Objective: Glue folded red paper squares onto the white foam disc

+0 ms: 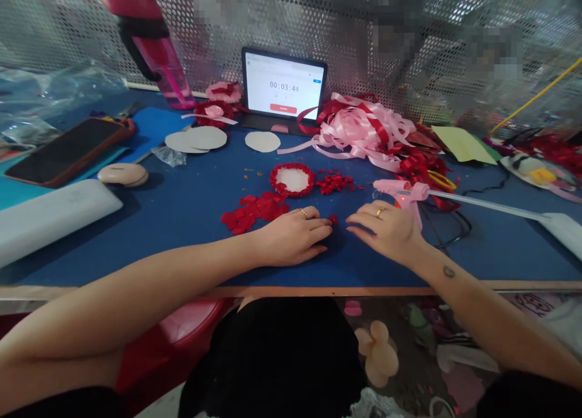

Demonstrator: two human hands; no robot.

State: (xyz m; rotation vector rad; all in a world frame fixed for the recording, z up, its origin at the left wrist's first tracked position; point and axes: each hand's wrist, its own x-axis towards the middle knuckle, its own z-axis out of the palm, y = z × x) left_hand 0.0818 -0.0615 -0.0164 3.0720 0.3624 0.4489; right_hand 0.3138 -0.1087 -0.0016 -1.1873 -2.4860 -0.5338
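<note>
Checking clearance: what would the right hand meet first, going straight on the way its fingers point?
The right hand would likely meet the small red petal-like piece first, beside the left hand; depth is hard to judge.

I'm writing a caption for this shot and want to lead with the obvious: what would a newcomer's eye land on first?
Probably the lit tablet showing a timer at the back of the blue table, with the heap of pink and red ribbons just right of it. Next, nearer the hands, the white disc ringed in red, with loose red pieces in front of it to the left, and the pink glue gun beyond the right hand.
</note>
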